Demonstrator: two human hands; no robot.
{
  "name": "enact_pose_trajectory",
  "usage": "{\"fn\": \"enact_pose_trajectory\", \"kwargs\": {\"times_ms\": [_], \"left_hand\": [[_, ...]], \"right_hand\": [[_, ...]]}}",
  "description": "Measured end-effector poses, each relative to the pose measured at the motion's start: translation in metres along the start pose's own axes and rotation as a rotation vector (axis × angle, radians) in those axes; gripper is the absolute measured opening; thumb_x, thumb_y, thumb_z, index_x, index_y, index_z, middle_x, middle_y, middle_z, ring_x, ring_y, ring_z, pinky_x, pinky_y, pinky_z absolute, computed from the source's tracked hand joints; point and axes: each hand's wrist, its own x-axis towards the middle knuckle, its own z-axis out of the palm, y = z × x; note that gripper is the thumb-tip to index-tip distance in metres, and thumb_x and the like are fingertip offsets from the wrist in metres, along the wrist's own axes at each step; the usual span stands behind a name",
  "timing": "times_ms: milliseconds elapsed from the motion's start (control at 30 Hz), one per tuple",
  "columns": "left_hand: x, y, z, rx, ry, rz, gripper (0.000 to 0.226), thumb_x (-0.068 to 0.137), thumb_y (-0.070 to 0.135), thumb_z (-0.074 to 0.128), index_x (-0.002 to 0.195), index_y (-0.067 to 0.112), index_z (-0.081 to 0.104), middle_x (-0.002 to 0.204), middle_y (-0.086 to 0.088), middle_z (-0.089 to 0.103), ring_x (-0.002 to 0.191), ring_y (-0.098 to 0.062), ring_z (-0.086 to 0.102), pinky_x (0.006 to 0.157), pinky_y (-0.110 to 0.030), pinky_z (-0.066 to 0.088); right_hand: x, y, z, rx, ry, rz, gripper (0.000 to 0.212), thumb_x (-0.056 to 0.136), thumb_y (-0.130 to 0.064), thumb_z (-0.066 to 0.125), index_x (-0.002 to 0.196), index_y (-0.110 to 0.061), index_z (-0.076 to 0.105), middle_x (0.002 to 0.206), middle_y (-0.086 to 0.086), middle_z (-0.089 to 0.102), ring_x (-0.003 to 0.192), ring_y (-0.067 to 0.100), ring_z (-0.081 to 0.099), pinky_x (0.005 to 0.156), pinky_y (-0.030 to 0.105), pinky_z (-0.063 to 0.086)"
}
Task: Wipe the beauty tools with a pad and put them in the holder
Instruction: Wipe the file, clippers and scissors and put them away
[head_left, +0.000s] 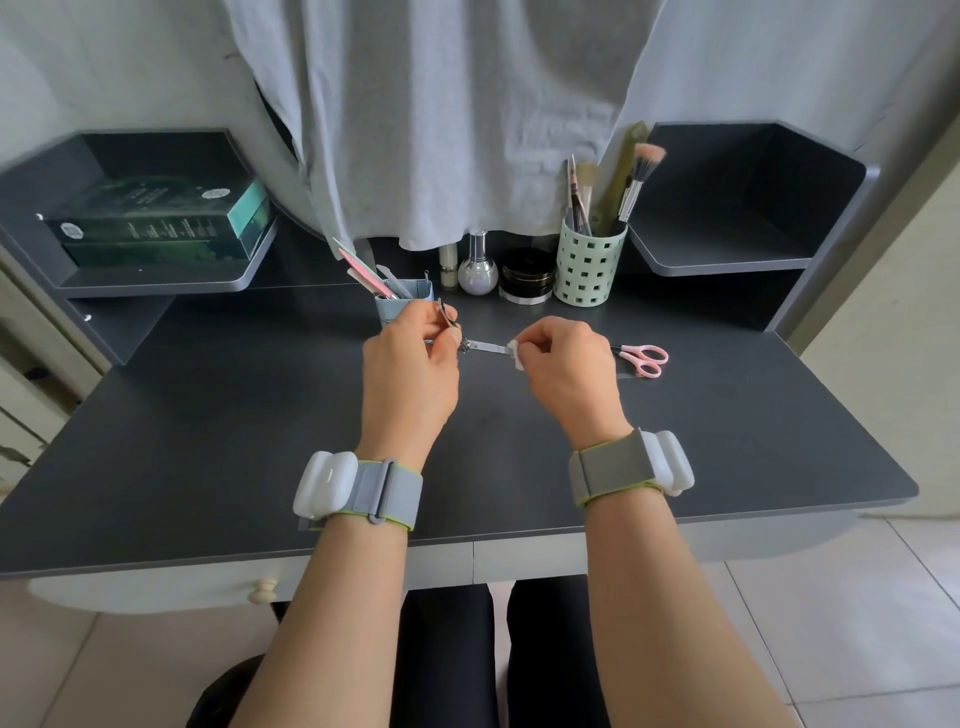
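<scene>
The desk (727, 441) had a matt, dark grey, smooth top. A shiny metal nail clipper (480, 347) caught the light, with a soft white pad (516, 354) folded over one end. Small scissors (641, 358) had glossy pink plastic handles. A pale green plastic cup (589, 270) was pierced with square holes. A black jar (525, 283) looked glossy beside a pearly glass bottle (477, 270). A wrinkled grey cloth (441, 130) hung behind. Woven fabric wrist straps (387, 493) carried smooth white plastic units.
</scene>
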Motion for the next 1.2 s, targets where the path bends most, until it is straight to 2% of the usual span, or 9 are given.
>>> {"fn": "enact_pose_trajectory", "kwargs": {"times_ms": [133,267,333,500,667,867,1033,1200], "left_hand": [[0.002,0.000,0.000,-0.011,0.004,-0.003,0.011,0.095,0.016,0.062,0.104,0.018,0.069,0.092,0.003,0.075,0.081,-0.014,0.073,0.082,-0.037,0.060],[0.001,0.000,0.003,-0.046,-0.014,-0.004,0.012,0.094,0.014,0.063,0.102,0.018,0.070,0.090,0.004,0.075,0.083,-0.012,0.073,0.082,-0.039,0.060],[0.000,0.002,0.005,-0.058,-0.016,0.000,0.012,0.093,0.013,0.063,0.102,0.017,0.071,0.088,0.005,0.075,0.082,-0.012,0.073,0.081,-0.039,0.060],[0.001,0.006,0.005,-0.074,-0.038,0.027,0.013,0.092,0.009,0.065,0.102,0.015,0.070,0.086,0.006,0.074,0.076,-0.010,0.073,0.077,-0.039,0.061],[-0.001,0.005,0.004,-0.085,-0.066,0.007,0.015,0.091,0.007,0.065,0.103,0.014,0.072,0.087,0.005,0.075,0.076,-0.008,0.073,0.075,-0.036,0.062],[-0.003,0.007,0.006,-0.110,-0.097,0.016,0.015,0.091,0.008,0.067,0.102,0.015,0.074,0.087,0.006,0.076,0.078,-0.005,0.073,0.073,-0.033,0.063],[-0.005,0.007,0.004,-0.030,-0.114,0.084,0.019,0.092,0.015,0.064,0.103,0.024,0.076,0.082,0.006,0.076,0.074,-0.013,0.072,0.076,-0.040,0.060],[-0.005,0.004,0.005,-0.008,-0.098,0.085,0.017,0.091,0.012,0.063,0.099,0.021,0.075,0.079,0.004,0.075,0.073,-0.018,0.072,0.075,-0.041,0.059]], "right_hand": [[0.002,0.000,-0.011,0.047,0.066,0.024,0.022,0.089,-0.014,0.054,0.090,-0.019,0.075,0.083,0.000,0.072,0.086,0.028,0.065,0.076,0.044,0.056],[0.004,-0.013,-0.022,0.118,0.121,-0.034,0.019,0.090,-0.015,0.058,0.088,-0.023,0.075,0.075,-0.009,0.066,0.082,0.020,0.064,0.072,0.034,0.052],[0.004,-0.021,-0.021,0.119,0.103,-0.068,0.018,0.090,-0.017,0.059,0.088,-0.025,0.075,0.072,-0.012,0.065,0.079,0.017,0.063,0.070,0.031,0.051],[0.001,-0.028,-0.010,0.064,-0.049,-0.094,0.015,0.089,-0.025,0.061,0.090,-0.031,0.075,0.084,-0.008,0.073,0.086,0.018,0.066,0.074,0.038,0.057],[0.003,-0.027,-0.011,0.086,-0.119,-0.064,0.008,0.089,-0.030,0.066,0.088,-0.031,0.074,0.080,-0.011,0.069,0.080,0.012,0.064,0.070,0.030,0.052],[0.004,-0.030,-0.019,0.124,-0.139,-0.080,0.008,0.090,-0.035,0.069,0.085,-0.031,0.073,0.074,-0.013,0.068,0.073,0.005,0.060,0.064,0.026,0.044],[0.003,-0.037,-0.022,0.200,-0.131,-0.098,0.009,0.091,-0.034,0.068,0.089,-0.029,0.076,0.073,-0.014,0.068,0.065,-0.001,0.057,0.057,0.019,0.038],[0.003,-0.043,-0.021,0.255,-0.110,-0.099,0.009,0.092,-0.034,0.068,0.089,-0.029,0.075,0.070,-0.016,0.067,0.060,-0.007,0.056,0.055,0.012,0.037]]}}
